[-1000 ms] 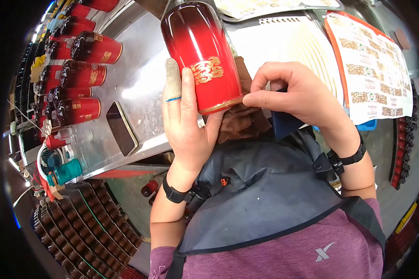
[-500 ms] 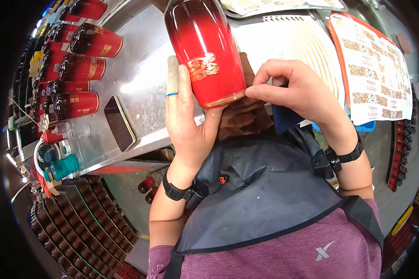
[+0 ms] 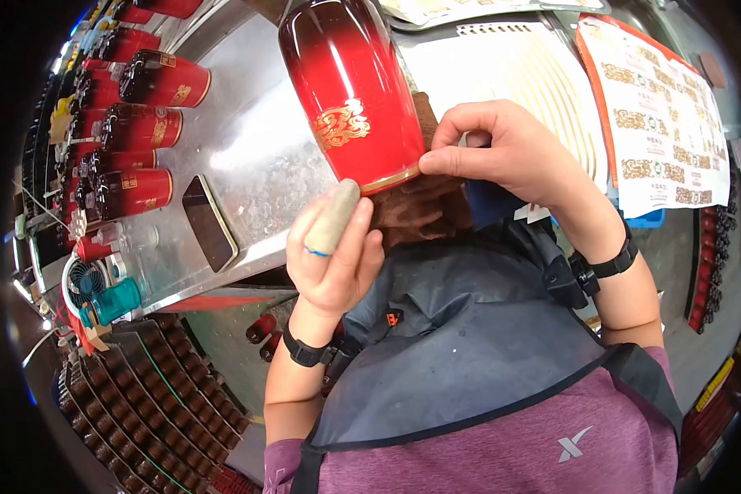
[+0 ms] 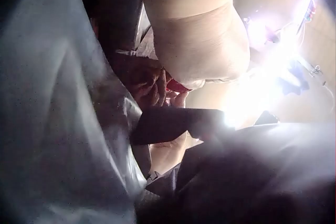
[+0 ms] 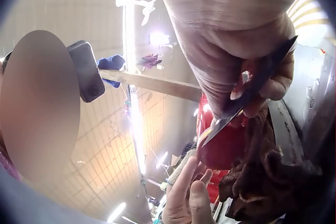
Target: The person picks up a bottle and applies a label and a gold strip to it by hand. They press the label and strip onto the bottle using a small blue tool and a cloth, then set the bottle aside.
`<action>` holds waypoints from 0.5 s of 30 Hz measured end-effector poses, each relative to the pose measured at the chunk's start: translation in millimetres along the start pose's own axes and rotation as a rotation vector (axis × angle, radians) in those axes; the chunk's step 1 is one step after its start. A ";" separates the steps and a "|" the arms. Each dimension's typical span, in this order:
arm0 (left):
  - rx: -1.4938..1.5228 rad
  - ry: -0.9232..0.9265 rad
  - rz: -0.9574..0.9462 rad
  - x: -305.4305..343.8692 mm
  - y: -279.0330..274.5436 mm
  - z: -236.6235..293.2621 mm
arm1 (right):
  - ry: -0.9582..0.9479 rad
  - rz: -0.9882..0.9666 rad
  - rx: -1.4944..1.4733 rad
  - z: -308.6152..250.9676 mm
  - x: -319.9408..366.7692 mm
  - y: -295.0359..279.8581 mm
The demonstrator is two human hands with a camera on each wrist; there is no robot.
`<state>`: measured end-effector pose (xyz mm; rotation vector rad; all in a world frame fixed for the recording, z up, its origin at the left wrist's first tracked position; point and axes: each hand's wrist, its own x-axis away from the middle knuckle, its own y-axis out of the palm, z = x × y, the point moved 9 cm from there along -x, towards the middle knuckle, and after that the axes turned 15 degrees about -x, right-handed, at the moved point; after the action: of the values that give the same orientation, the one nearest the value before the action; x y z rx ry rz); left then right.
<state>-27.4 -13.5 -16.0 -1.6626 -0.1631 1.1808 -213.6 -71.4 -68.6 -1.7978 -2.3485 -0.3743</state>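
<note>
A large red bottle (image 3: 362,78), darkening to black at one end and bearing a gold emblem, lies with its base toward me by a brown cloth (image 3: 424,216). A gold band rings the base. My right hand (image 3: 506,152) has thumb and forefinger together at the base's right edge. Its other fingers curl round a dark blue flat piece (image 5: 262,79), narrow and blade-like in the right wrist view. My left hand (image 3: 329,255), one finger in a pale fabric finger cot (image 3: 335,218), has loosely bent fingers with tips close by the base's left side.
Several red bottles (image 3: 144,128) stand along the left of the metal table (image 3: 247,107), with a phone (image 3: 209,222) nearer me. Right of the bottle lie white sheets (image 3: 502,74) and a printed decal sheet (image 3: 654,123). A teal bottle (image 3: 119,300) and a small fan (image 3: 85,276) are at far left.
My left hand has drawn back from along the bottle's side to its base, its fingers now bent. The bottle has turned slightly, its emblem shifting left; my right hand has moved slightly left with it.
</note>
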 end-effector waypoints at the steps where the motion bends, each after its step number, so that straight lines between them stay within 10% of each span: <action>1: 0.012 0.049 0.022 1.3 -2.6 4.8 | 0.002 -0.014 -0.020 0.2 -0.8 1.0; 15: -0.045 0.108 -0.040 -10.7 1.1 21.0 | -0.018 -0.010 -0.069 4.0 -1.5 1.1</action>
<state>-49.2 -6.7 -9.7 -1.7500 -0.1553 1.0620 -212.1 -71.3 -72.7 -1.8277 -2.3852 -0.4472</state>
